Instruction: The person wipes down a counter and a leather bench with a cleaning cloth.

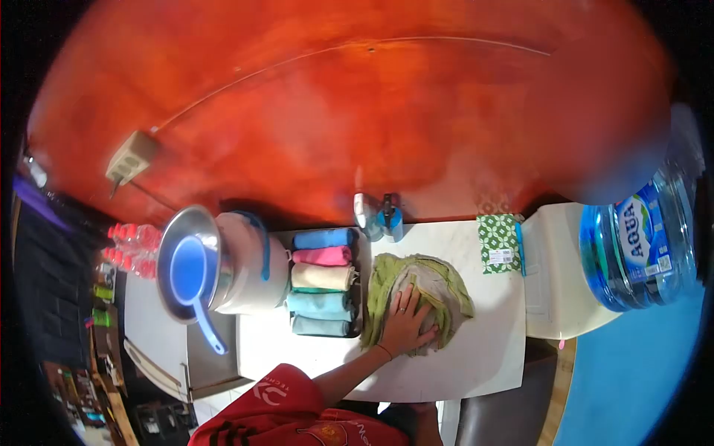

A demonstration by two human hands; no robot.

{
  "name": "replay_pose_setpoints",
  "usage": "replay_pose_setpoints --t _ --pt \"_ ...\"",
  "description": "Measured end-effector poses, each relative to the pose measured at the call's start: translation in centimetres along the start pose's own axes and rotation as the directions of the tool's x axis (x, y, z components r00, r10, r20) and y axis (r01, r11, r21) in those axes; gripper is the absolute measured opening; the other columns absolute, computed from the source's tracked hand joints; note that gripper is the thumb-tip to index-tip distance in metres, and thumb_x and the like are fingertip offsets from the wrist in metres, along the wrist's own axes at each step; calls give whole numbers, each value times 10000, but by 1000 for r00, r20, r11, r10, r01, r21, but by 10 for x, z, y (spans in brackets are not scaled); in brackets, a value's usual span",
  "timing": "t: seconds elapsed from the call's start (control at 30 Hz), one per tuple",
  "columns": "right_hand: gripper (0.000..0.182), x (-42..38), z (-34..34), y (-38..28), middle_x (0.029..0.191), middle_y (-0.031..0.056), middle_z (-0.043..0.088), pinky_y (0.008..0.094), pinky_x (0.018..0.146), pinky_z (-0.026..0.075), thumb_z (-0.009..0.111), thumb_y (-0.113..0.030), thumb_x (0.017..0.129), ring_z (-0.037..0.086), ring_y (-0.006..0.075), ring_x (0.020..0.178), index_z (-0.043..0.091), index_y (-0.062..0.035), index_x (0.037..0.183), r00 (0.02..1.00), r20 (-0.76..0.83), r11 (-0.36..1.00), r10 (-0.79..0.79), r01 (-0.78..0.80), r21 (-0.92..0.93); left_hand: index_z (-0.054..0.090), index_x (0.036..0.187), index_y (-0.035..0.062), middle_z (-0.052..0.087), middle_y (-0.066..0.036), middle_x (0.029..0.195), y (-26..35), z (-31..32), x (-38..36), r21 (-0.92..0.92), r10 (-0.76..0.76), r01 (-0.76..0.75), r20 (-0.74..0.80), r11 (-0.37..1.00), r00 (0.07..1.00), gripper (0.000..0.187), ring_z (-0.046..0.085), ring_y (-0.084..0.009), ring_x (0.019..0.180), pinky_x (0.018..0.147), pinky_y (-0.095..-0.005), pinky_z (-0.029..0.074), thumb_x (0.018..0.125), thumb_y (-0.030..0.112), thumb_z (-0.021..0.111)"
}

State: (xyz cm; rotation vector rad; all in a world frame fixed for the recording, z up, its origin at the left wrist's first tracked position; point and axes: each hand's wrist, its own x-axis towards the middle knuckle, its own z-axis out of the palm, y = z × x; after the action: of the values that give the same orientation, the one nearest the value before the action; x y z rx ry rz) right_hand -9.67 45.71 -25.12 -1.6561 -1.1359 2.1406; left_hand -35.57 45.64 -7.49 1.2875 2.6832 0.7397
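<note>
My left hand (pixel 404 323) lies palm down on a crumpled green and grey cloth (pixel 457 297), its fingers spread and a ring on one of them. The cloth is bunched in a rounded heap on the white table (pixel 491 327). Below the table's front edge, a bit of my right arm (pixel 428 427) shows; its fingers cannot be made out. Left of the cloth, a dark tray (pixel 361 297) holds several rolled cloths, among them a blue one (pixel 323 238), a pink one (pixel 322 256) and a cream one (pixel 322 276).
Two spray bottles (pixel 390 221) stand by the red wall. A green patterned packet (pixel 500 241) lies at the right, near a large water bottle (pixel 632 249). At the left are a white bucket (pixel 256 275), a metal pan (pixel 175 297) and a blue ladle (pixel 195 271).
</note>
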Motion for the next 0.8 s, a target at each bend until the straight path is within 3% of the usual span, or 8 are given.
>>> replay_pose_setpoints --t 0.1,0.2,0.8 --pt "503 12 6 -6 1222 197 551 485 952 435 587 -382 883 524 367 1132 516 -45 1251 991 66 963 117 -129 238 540 1254 72 352 -259 1404 2 -3 -9 1 -14 14 -14 1000 1000 621 212 -400 1401 1127 -536 172 790 468 656" --pt "517 20 8 -13 1232 200 544 489 957 431 586 -391 883 518 370 1140 509 -45 1259 977 120 909 179 -211 358 556 1218 62 378 -254 1383 4 -3 -9 -3 -26 26 -25 1000 999 585 229 -404 1391 1118 -540 188 798 462 638" --pt "596 18 23 -18 1293 216 503 509 986 407 585 -444 879 480 389 1186 470 -42 1303 937 200 739 286 -349 577 560 1206 46 383 -271 1384 3 2 -7 -3 -32 32 4 999 999 595 218 -412 1396 1114 -567 166 791 468 628"
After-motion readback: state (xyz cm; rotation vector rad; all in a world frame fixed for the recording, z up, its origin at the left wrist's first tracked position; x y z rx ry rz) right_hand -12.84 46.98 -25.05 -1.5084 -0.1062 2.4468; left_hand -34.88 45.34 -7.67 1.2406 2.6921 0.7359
